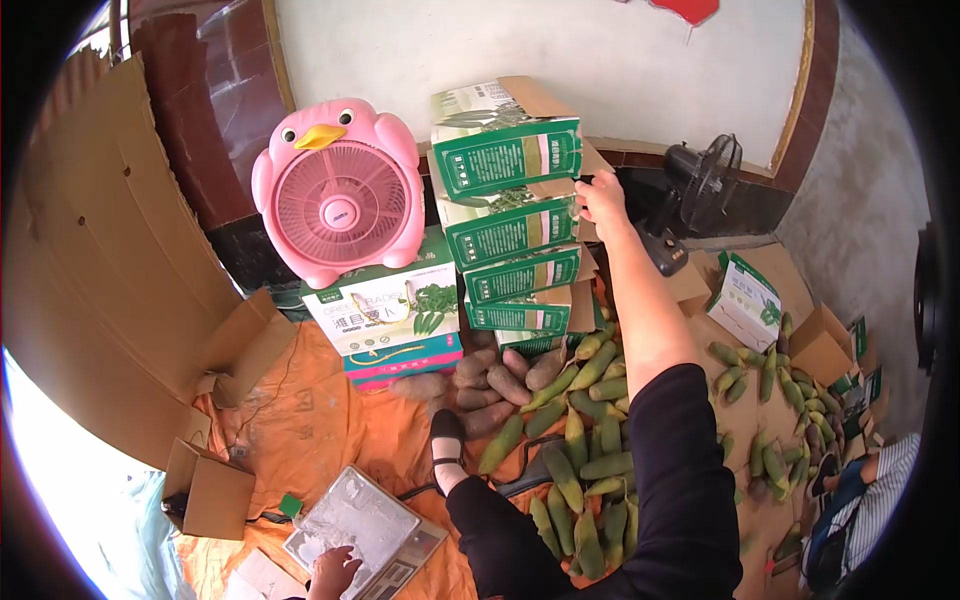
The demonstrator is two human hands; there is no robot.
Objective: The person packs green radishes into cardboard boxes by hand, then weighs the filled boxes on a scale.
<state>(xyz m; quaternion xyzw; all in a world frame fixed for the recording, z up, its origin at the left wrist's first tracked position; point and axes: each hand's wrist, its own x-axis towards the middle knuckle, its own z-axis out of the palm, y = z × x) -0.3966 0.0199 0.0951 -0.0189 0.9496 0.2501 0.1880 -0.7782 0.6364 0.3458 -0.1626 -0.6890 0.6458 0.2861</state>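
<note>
Straightening the stack of green boxes [515,235]: right hand [603,200] gripping its side, left hand [335,572] spread on the scale [362,512]. It's leaning, so I'd nudge gently.

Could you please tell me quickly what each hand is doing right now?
Left hand: open, flat on the weighing scale, holding nothing.
Right hand: on the stacked green boxes; grip cannot be told.

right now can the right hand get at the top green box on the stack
Probably yes: the right hand is at the right edge of the stack, by the lower corner of the top green box, with nothing between them.
</note>
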